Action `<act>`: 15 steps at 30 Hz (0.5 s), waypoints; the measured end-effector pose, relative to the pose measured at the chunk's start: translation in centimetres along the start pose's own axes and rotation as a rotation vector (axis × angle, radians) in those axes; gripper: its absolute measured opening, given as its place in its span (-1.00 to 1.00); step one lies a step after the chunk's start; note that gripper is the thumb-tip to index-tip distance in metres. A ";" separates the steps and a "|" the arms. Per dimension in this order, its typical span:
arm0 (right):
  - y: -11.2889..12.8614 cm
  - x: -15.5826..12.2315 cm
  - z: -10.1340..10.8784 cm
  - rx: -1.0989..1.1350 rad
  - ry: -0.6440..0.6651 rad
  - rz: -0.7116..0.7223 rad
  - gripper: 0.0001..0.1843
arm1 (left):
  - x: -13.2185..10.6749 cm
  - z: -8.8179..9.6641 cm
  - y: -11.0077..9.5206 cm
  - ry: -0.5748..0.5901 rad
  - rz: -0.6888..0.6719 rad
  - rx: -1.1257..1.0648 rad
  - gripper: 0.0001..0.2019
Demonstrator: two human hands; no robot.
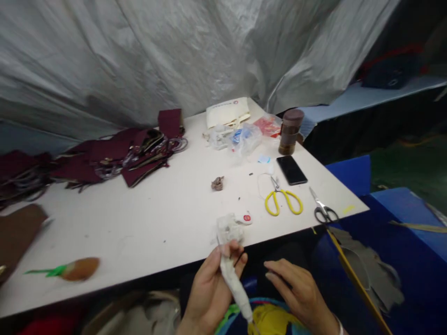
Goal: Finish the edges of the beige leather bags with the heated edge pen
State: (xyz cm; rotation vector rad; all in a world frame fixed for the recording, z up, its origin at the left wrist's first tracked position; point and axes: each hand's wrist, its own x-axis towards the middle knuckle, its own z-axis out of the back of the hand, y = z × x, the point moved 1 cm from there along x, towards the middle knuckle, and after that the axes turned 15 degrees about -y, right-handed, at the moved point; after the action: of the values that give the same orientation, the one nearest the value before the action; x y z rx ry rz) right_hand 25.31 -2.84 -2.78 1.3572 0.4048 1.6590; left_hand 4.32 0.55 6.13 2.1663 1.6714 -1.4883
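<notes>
My left hand (211,288) is closed on a long, crumpled white strip (233,282), soft like cloth or tissue. It hangs from my fingers towards my lap, and a wider crumpled white part (228,228) lies above the fingertips at the table's front edge. A small white tag with a red mark (247,218) is beside it. To the right, my right hand (296,288) is open, its fingers stretched towards the left hand and nothing visible in them. Yellow-handled scissors (283,200) and black-handled scissors (325,213) lie on the white table (139,232).
Maroon bags (115,153) are heaped at the back left. A phone (291,170), a brown bottle (291,132), plastic bags (244,138) and a cream pouch (227,113) stand or lie at the back right. A brown, green-tied object (81,269) rests at front left.
</notes>
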 end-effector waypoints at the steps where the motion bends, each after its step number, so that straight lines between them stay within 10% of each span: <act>1: 0.7 0.1 -1.0 0.042 0.042 -0.009 -0.76 | 0.4 -0.9 0.1 0.018 0.015 -0.047 -0.83; 5: 2.1 1.6 -4.6 0.270 0.190 -0.179 -0.62 | 2.1 -3.6 0.5 0.080 -0.060 -0.111 -0.84; 15: 2.0 5.5 -8.2 0.922 -0.041 -0.827 -0.21 | 3.8 -4.1 -0.5 0.174 -0.417 0.107 -0.76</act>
State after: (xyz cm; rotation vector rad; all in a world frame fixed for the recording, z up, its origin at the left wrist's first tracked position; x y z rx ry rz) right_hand 17.29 2.94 -0.85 1.5113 1.5926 0.7289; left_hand 6.54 5.76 5.99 2.1471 2.2655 -1.5404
